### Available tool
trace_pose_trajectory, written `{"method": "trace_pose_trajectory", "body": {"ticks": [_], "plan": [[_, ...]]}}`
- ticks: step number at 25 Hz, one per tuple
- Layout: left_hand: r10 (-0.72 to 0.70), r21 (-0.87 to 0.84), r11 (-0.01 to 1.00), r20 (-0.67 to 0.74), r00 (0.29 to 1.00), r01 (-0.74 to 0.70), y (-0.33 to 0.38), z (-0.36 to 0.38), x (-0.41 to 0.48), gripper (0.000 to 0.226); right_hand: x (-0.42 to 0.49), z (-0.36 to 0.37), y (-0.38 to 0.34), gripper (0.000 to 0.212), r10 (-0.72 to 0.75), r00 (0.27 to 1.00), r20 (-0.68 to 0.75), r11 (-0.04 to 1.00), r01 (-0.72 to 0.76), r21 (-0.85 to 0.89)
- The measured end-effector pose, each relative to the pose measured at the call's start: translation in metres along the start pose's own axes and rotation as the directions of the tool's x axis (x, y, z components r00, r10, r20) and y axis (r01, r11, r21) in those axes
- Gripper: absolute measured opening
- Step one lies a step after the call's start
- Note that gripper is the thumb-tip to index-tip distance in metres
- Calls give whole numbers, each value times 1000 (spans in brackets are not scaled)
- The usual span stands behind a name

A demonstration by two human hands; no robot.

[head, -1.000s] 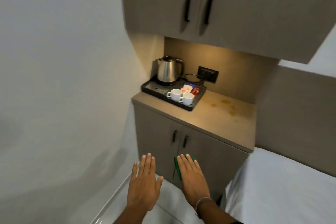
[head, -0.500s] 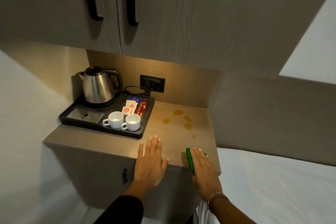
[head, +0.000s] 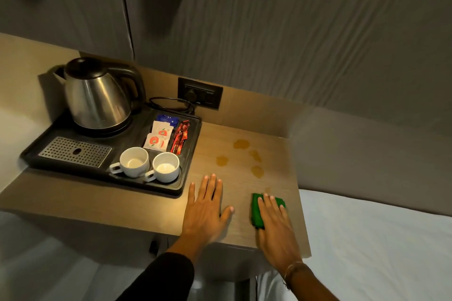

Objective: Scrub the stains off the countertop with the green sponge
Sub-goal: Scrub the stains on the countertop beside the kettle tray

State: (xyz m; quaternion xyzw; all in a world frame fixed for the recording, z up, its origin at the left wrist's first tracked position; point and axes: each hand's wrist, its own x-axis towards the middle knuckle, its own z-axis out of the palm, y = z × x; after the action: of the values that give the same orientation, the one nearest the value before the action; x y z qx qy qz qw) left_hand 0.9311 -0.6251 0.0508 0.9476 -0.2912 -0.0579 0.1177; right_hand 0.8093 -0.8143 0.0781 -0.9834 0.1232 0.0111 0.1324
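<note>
**A:** Head view, the only one we have. Where is the sponge?

**B:** The green sponge (head: 256, 210) lies flat on the tabletop (head: 122, 205), near the front edge on the right side. The right hand (head: 275, 230) is pressed down on top of it, fingers straight and spread, palm flat. That is pinning, not a closed grasp; only the sponge's left edge and far corner show from under the fingers.

**A:** And the left hand?

**B:** The left hand (head: 205, 212) rests open and flat on the bare tabletop, empty, just off the corner of the black tray (head: 31, 156). It looks like a brace.

**A:** So which way do the stains lie from the sponge?

**B:** Straight ahead, away from the person. The brown stains (head: 241, 144) sit in a loose cluster toward the back wall, between the tray's right side and the counter's right edge. The nearest faint mark is just beyond the right fingertips; the darker blots are farther back. The sponge's long axis runs roughly front to back, so it already points at them.

**A:** Which hand does the work?

**B:** The right, I'd judge; it is both on the sponge and nearer the stains. A forward push reaches them. The tray with its two white cups (head: 133, 161) lies to the left, out of that line.
</note>
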Motion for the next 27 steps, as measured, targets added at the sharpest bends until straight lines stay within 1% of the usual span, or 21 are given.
{"method": "trace_pose_trajectory", "body": {"ticks": [2, 4, 5, 6, 8, 9, 10, 11, 13, 15, 16, 18, 19, 21, 22, 24, 25, 27], "plan": [[19, 6, 1000, -11, 1000, -19, -1, -1, -2, 84, -12, 6, 10, 81, -60, 998, 23, 998, 60, 12], [20, 0, 1000, -23, 1000, -20, -2, -4, -2, 83, -26, 4, 37, 83, -157, 986, 63, 988, 157, -5], [21, -5, 1000, -16, 1000, -21, -2, -4, -3, 82, -30, 0, 53, 82, -183, 981, 68, 983, 183, 8], [22, -11, 1000, -25, 999, -22, -3, -3, -3, 82, -29, -4, 66, 80, -171, 984, 53, 985, 170, 36], [16, -23, 1000, -69, 997, -17, -5, 1, -2, 81, -5, -13, 71, 73, -71, 996, -53, 990, 77, 114], [15, -35, 999, -78, 997, -17, -6, 2, -1, 80, 17, -17, 64, 69, -1, 994, -105, 990, 16, 141], [11, -47, 999, -89, 996, -15, -6, 3, -1, 79, 36, -21, 50, 68, 39, 992, -120, 987, -20, 158], [7, -56, 998, -111, 994, -13, -5, 4, -1, 79, 48, -23, 36, 67, 23, 993, -113, 987, -5, 161], [2, -67, 998, -128, 992, -11, -2, 6, -3, 78, 48, -15, 28, 70, -117, 992, -51, 981, 123, 152], [5, -73, 997, -135, 991, -15, -3, 7, -2, 78, 29, -10, 54, 73, -264, 964, 23, 957, 259, 128], [5, -75, 997, -138, 990, -16, -3, 7, -3, 78, 20, -13, 72, 74, -295, 955, 22, 948, 290, 130], [3, -78, 997, -141, 990, -14, -4, 8, -2, 78, 40, -21, 94, 72, -256, 966, -39, 954, 259, 152], [0, -82, 997, -144, 990, -12, -4, 9, -2, 77, 62, -26, 90, 69, -198, 978, -68, 965, 206, 161], [-2, -79, 997, -165, 986, -11, -2, 9, -1, 77, 107, -32, 59, 67, -96, 991, -93, 985, 108, 138], [-2, -76, 997, -171, 985, -11, -1, 9, -2, 77, 117, -31, 42, 68, -109, 991, -81, 983, 119, 142], [-7, -82, 997, -183, 983, -8, -3, 11, -3, 77, 110, -17, 33, 71, -248, 968, -47, 955, 252, 158], [-9, -83, 997, -189, 982, -6, -3, 12, -2, 77, 97, -12, 46, 73, -321, 947, -20, 936, 321, 146], [-12, -83, 997, -183, 983, -3, -3, 14, -1, 77, 77, -16, 92, 76, -384, 923, -7, 916, 381, 126]]}}
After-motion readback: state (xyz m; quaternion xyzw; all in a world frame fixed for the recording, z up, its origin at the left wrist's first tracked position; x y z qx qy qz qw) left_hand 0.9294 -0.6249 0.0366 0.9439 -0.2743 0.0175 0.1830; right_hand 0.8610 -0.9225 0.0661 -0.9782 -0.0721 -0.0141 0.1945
